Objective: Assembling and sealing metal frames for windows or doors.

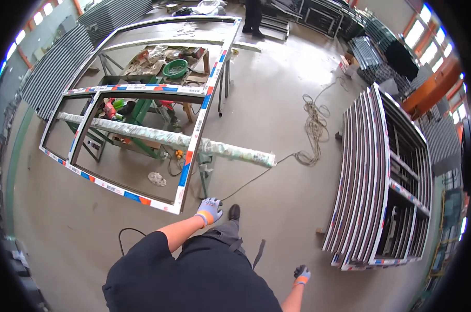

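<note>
My left hand, in a grey glove with an orange cuff, hangs before my body with its fingers apart and nothing in them. It is nearest to the close right corner of a large window frame, dark with white, blue and red protective tape, and does not touch it. The frame lies flat across a bar wrapped in pale film. My right hand, in a matching glove with a dark palm, is low at my right side. Its fingers look curled in, with nothing visible in them.
Similar taped frames stand stacked upright at the right. A loose cable trails over the floor. Under the frame are a cluttered workbench with a green bowl and a red power tool. A person stands at the back.
</note>
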A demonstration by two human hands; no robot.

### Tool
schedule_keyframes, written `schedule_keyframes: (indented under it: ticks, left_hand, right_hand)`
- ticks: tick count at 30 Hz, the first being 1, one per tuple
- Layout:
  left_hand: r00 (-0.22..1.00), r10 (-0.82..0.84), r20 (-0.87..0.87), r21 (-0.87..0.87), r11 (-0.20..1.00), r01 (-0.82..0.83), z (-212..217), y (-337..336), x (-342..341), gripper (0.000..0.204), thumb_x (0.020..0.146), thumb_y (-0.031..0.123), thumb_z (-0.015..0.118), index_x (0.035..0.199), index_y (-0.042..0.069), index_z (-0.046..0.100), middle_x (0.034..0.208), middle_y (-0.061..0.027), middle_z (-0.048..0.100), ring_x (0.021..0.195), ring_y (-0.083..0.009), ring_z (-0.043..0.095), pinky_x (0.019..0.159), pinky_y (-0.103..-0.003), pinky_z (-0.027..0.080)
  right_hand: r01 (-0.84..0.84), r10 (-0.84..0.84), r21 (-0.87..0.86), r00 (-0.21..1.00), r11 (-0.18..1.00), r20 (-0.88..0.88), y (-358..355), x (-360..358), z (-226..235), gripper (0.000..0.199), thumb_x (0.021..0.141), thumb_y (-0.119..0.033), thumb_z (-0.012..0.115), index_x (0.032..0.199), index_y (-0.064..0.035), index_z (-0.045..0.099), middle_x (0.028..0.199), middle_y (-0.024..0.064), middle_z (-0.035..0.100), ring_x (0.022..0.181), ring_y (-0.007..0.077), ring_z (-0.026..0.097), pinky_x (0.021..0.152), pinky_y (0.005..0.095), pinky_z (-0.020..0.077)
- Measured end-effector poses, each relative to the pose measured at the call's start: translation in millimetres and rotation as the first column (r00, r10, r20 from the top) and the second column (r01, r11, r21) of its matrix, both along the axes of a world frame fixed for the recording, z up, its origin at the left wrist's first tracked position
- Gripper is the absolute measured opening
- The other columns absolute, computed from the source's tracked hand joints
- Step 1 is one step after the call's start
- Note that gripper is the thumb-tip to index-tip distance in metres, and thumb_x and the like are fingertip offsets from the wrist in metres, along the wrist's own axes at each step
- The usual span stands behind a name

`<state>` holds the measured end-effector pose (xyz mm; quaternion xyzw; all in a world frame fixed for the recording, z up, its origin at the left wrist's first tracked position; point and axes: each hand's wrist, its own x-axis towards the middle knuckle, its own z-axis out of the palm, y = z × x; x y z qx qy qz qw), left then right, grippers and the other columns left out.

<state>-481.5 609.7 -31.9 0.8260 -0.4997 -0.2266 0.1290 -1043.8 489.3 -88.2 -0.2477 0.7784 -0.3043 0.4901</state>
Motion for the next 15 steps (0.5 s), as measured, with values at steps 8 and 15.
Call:
schedule_keyframes:
  ticks: [8, 15]
  left_hand:
    - [0.842, 0.472, -0.259, 0.462, 0.827, -0.321, -77.7, -52.8, 40.0, 0.043, 0.081, 0.037, 0.055, 0.107, 0.005, 0.07, 0.114, -0.0208, 0.066, 0.107, -0.0365, 0.063, 0.093, -0.045, 0.048]
    - [0.59, 0.766, -0.255, 0.384, 0.64, -0.666, -59.2, -70.2, 38.5, 0.035, 0.081, 0.034, 0.055, 0.094, 0.006, 0.072, 0.101, -0.0228, 0.067, 0.096, -0.0401, 0.065, 0.084, -0.047, 0.05]
  right_hand:
    - [-0.271, 0.273, 0.288, 0.961, 0.918, 0.035, -49.3, 61.7, -36.3, 0.015, 0.085, -0.021, 0.056, 0.084, -0.0054, 0.058, 0.062, 0.009, 0.06, 0.045, 0.0213, 0.055, 0.039, 0.0339, 0.0394]
    - [-0.722, 0.737, 0.228, 0.675, 0.654, 0.025, -114.2, -38.2, -144.0, 0.02, 0.085, -0.024, 0.055, 0.084, -0.0037, 0.058, 0.065, 0.0102, 0.061, 0.051, 0.0257, 0.058, 0.043, 0.0368, 0.0421]
